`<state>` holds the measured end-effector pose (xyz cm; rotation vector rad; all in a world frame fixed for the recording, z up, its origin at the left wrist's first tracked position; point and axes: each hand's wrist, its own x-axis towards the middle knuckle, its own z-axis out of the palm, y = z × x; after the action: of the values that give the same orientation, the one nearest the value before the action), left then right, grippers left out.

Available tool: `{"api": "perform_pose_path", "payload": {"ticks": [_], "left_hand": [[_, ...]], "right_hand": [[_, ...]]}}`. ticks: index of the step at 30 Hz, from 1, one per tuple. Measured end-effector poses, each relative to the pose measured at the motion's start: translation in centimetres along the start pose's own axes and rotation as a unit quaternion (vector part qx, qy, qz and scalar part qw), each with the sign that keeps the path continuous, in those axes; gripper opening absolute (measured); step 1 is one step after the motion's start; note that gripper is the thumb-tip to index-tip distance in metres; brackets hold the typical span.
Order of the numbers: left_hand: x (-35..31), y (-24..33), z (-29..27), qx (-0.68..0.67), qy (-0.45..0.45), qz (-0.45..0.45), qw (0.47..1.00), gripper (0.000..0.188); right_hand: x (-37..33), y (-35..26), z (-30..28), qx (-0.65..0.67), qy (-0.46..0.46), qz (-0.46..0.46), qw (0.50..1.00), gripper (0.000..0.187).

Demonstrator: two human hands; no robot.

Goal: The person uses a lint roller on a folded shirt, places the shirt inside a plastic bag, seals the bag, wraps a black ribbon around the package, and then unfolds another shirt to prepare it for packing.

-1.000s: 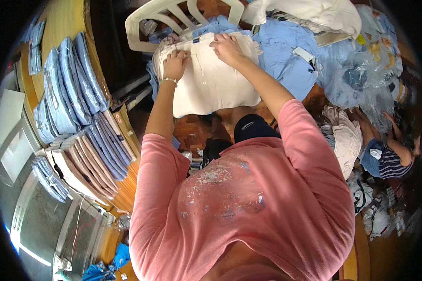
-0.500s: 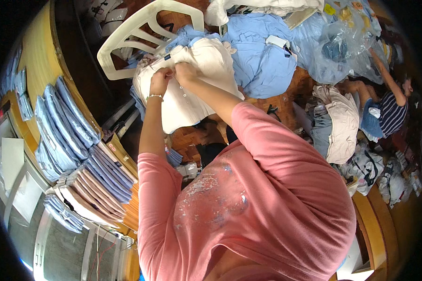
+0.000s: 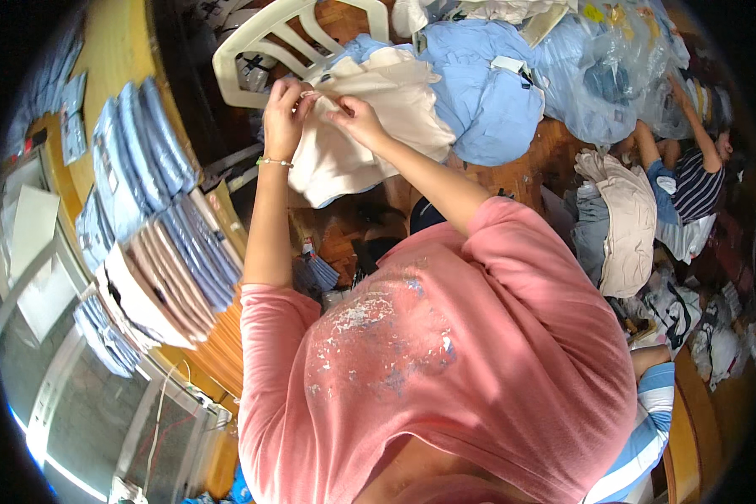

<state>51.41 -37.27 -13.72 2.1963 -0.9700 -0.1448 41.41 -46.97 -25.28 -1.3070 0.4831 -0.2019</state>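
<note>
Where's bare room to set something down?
Bare: yellow wooden tabletop beyond the plastic-wrapped blue shirts; red-brown wooden floor between the light-blue fabric heap and draped beige garment. Crowded: around the white plastic chair and cream cloth garment.

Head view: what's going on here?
A person in a pink top is handling a cream shirt in front of a pale chair back. The left hand pinches cloth at the shirt's left edge; the right hand is at the shirt too, its grip hard to tell. Blue clothes lie to the right, packed clothes stand at far left, and someone in a striped top is further right.
</note>
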Motion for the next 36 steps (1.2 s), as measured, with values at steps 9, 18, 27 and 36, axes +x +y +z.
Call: {"api": "perform_pose_path", "payload": {"ticks": [9, 18, 27, 36], "left_hand": [[-1.1, 11.3, -16.0, -0.189, 0.161, 0.045, 0.968, 0.01], [-6.1, 17.2, -18.6, -0.272, 0.084, -0.08, 0.955, 0.01], [-12.0, 11.1, -9.3, -0.195, -0.014, -0.182, 0.964, 0.016], [-13.7, 10.1, -6.8, -0.152, 0.046, -0.11, 0.981, 0.016]], "right_hand": [[-3.7, -28.1, -0.7, -0.214, -0.151, -0.326, 0.908, 0.021], [-7.6, -31.6, -0.6, -0.136, -0.292, -0.174, 0.931, 0.007], [-9.2, -21.5, -3.9, -0.388, -0.179, -0.334, 0.84, 0.016], [-10.0, -18.8, -4.4, -0.382, -0.17, -0.284, 0.863, 0.014]]}}
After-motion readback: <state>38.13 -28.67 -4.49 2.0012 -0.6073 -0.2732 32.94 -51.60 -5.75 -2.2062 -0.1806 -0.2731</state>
